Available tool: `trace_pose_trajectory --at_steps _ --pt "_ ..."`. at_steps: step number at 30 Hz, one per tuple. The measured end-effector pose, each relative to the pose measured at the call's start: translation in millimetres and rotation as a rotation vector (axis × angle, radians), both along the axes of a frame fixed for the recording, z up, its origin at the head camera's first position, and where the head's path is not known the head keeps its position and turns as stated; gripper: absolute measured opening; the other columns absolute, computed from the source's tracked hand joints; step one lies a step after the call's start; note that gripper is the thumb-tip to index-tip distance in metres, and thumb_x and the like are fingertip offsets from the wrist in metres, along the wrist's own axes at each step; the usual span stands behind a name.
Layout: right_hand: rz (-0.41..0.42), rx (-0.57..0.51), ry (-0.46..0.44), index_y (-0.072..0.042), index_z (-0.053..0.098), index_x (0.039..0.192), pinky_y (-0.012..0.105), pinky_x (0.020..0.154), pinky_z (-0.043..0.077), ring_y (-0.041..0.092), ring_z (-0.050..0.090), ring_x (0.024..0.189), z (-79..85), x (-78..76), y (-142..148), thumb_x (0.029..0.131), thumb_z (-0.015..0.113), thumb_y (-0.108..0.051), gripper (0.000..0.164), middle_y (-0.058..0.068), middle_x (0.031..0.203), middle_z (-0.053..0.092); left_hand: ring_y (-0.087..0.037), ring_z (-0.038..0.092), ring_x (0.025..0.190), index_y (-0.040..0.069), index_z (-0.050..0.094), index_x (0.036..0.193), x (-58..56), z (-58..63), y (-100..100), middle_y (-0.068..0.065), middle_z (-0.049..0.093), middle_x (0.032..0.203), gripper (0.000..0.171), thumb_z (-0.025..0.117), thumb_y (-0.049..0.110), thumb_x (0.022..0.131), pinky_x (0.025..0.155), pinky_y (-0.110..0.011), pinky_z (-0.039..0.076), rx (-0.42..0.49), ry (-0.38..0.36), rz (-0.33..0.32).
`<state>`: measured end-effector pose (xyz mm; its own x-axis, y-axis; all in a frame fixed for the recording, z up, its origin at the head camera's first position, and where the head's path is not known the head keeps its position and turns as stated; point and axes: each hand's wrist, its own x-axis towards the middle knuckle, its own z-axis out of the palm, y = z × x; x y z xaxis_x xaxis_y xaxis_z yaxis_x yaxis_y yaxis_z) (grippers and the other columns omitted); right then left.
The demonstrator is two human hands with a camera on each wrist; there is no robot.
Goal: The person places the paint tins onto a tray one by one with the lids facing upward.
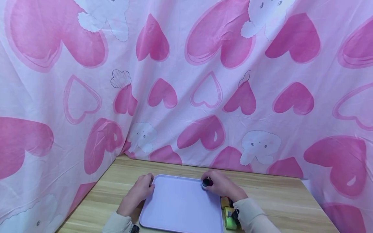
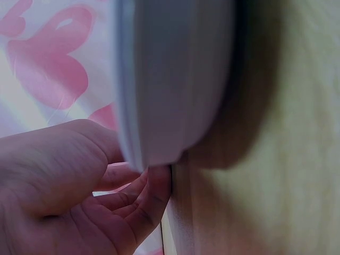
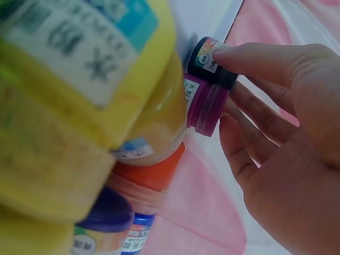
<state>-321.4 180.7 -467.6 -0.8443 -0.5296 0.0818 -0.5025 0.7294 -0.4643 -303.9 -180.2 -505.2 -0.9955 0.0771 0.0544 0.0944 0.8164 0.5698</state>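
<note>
And the tray's (image 1: 180,207) near right corner was clipped by the head view's bottom edge! Up there the right hand (image 1: 222,186) covered part of the black jar (image 1: 207,183), its markings too small to read. At the left wrist, some left hand (image 2: 79,186) fingertips were lost behind the tray (itself a blur!). At the right, a yellow jar (image 3: 58,143) overran the left edge, out of focus.

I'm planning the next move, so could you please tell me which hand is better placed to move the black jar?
Probably the right hand: it holds the black jar, while the left hand is at the left edge of the tray.
</note>
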Motion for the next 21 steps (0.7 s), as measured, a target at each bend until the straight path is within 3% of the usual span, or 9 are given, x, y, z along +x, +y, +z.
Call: trace_pose_trajectory --at_steps 17,21 --pt "0.023 0.056 0.096 -0.008 0.079 0.112 0.044 0.091 0.063 0.019 0.068 0.098 -2.1 -5.7 -6.1 0.090 0.087 -0.003 0.025 0.002 0.104 0.076 -0.020 0.064 0.084 -0.004 0.064 0.121 0.2 -0.9 0.7 -0.011 0.068 0.096 0.024 0.073 0.006 0.101 0.074 -0.039 0.063 0.016 -0.012 -0.004" --pt "0.015 0.044 0.063 -0.007 0.078 0.118 0.044 0.093 0.064 0.020 0.070 0.101 -1.2 -5.1 -4.8 0.091 0.085 -0.003 0.028 0.004 0.109 0.077 -0.020 0.064 0.084 -0.004 0.064 0.121 0.7 -1.0 0.2 -0.011 0.068 0.096 0.023 0.073 0.005 0.101 0.074 -0.039 0.062 0.022 -0.012 -0.002"
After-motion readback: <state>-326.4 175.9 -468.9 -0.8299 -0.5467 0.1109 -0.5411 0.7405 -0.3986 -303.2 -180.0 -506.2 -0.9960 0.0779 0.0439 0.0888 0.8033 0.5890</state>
